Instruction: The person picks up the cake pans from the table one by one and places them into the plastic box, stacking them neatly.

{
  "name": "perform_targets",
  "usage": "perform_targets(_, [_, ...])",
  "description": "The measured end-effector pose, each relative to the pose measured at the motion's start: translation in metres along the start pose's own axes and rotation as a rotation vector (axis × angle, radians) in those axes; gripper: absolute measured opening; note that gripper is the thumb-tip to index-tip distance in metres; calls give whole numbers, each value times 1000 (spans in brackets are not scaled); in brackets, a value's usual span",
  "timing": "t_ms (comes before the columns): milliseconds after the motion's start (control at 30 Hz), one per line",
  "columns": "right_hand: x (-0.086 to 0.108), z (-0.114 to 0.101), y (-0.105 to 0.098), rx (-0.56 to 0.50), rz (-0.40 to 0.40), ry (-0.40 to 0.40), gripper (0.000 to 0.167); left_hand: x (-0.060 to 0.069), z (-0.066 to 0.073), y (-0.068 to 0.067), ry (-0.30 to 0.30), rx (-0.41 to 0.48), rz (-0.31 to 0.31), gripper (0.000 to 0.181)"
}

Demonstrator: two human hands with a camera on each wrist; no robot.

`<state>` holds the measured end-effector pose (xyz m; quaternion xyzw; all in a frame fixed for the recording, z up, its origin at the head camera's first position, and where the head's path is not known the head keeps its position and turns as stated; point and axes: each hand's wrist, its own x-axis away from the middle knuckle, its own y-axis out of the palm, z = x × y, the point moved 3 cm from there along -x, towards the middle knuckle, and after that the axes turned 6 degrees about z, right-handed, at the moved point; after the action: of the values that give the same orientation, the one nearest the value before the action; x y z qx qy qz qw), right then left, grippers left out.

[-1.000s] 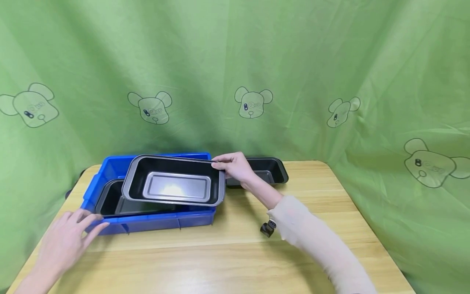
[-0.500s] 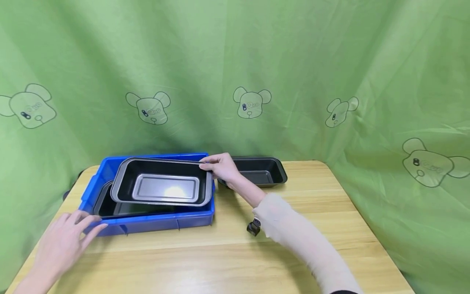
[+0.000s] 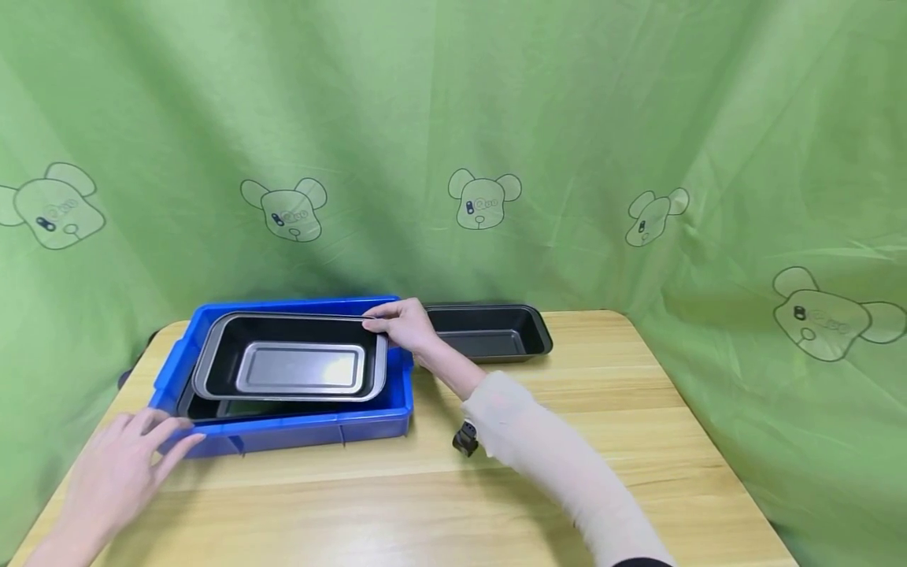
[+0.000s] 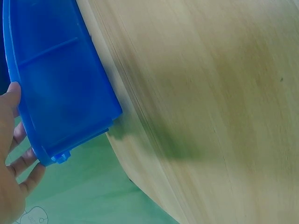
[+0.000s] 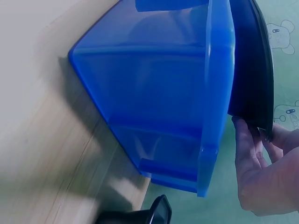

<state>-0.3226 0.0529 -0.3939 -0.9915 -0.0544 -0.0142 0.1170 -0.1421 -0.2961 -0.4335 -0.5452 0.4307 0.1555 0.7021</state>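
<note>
A black loaf pan (image 3: 301,366) is held over the blue plastic bin (image 3: 368,425), inside its rim outline. My right hand (image 3: 407,324) pinches the pan's rim at its right back corner; in the right wrist view, thumb and fingers of the right hand (image 5: 268,170) hold its end. Beneath it, mostly covered, another dark pan (image 3: 201,408) lies inside the bin. At the bin's front left corner my left hand (image 3: 120,468) grips the rim; the left wrist view shows the thumb and fingers of the left hand (image 4: 14,154) around the edge of the bin (image 4: 65,84).
Right of the bin, another black loaf pan (image 3: 489,346) stands on the wooden table (image 3: 453,504), behind my right forearm. A green curtain (image 3: 553,118) printed with bear heads hangs behind the table and at its sides.
My right hand has carried the loaf pan leftward and slightly down over the bin, covering more of the pan inside. The left hand stays on the bin's corner.
</note>
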Motion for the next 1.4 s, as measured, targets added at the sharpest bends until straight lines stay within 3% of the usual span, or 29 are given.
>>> perform_targets(933, [-10,3,42,77,15,-31,18,0,1,-1,15,-6,25,79])
perform_targets(1400, [-13,7,57,219,45,-14,15,0,-1,1,-6,5,-10,83])
